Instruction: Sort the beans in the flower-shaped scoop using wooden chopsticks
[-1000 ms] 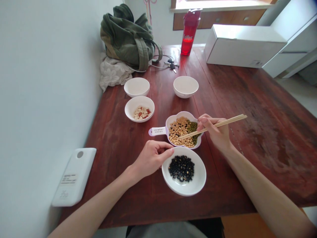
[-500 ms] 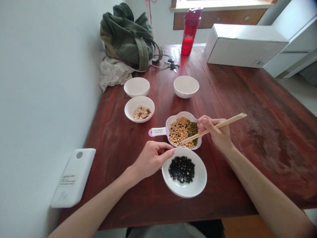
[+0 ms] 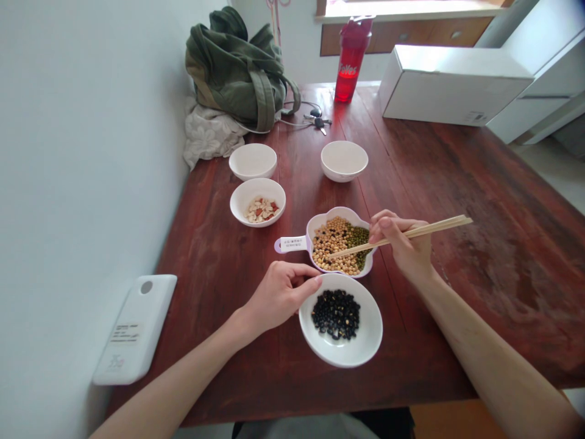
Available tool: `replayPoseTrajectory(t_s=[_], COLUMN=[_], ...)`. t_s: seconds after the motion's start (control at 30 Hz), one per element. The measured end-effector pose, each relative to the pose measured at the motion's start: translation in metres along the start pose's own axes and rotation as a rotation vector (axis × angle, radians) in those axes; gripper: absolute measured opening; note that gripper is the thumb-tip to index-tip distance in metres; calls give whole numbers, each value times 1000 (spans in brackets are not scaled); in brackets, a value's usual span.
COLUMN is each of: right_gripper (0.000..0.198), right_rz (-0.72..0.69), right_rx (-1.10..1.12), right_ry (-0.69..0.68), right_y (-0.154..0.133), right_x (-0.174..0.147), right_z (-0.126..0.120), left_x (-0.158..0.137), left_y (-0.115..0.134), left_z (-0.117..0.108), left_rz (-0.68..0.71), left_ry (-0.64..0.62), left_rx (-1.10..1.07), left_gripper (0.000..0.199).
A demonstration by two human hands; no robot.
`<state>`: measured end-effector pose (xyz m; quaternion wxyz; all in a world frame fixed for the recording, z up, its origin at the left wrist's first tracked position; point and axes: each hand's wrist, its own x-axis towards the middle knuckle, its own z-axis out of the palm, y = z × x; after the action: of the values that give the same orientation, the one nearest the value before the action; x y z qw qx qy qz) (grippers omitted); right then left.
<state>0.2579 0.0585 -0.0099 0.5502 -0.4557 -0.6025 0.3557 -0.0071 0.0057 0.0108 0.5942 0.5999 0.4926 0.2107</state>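
My right hand [image 3: 403, 245] is closed around a pair of wooden chopsticks [image 3: 441, 226], whose tips rest among the beans in a flower-shaped dish [image 3: 292, 244] with a short labelled handle. Soybeans [image 3: 333, 239] fill most of that dish, a few dark beans scattered among them, and green mung beans [image 3: 358, 239] lie along its right side. Just in front stands a white bowl [image 3: 340, 352] of black beans [image 3: 337, 314]. My left hand [image 3: 283, 292] pinches this bowl's upper left rim between thumb and fingers.
Farther left, a white bowl [image 3: 237, 207] holds pale and reddish flat pieces. Behind it are two more white bowls [image 3: 253, 161] [image 3: 344, 160]. A green bag [image 3: 233, 79], keys [image 3: 319, 121], a red shaker bottle [image 3: 350, 64] and a white box [image 3: 452, 85] stand at the back. A white power bank-like device [image 3: 137, 329] lies by the wall.
My right hand has shifted slightly right, and the chopsticks lie at a flatter angle, their tips a little farther left and up in the soybeans. My left hand stays on the bowl rim.
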Motion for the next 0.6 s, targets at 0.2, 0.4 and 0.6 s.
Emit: replayPoseTrajectory(t_s=[0.2,0.4,0.6], right_gripper=[40,42,40], right_rz=[-11,10,34], right_rx=[-64,-35,29], right_ry=[-56,-71,-81], right_y=[-2,1,3], right_x=[-1,-1,-1], right_z=[2,1,1], left_x=[0,0,0], left_y=[1,1,0], left_z=[0,0,0], left_rz=[-3,12,1], left_ry=[-3,3,-1], left_rx=[5,13,7], left_gripper=[38,38,38])
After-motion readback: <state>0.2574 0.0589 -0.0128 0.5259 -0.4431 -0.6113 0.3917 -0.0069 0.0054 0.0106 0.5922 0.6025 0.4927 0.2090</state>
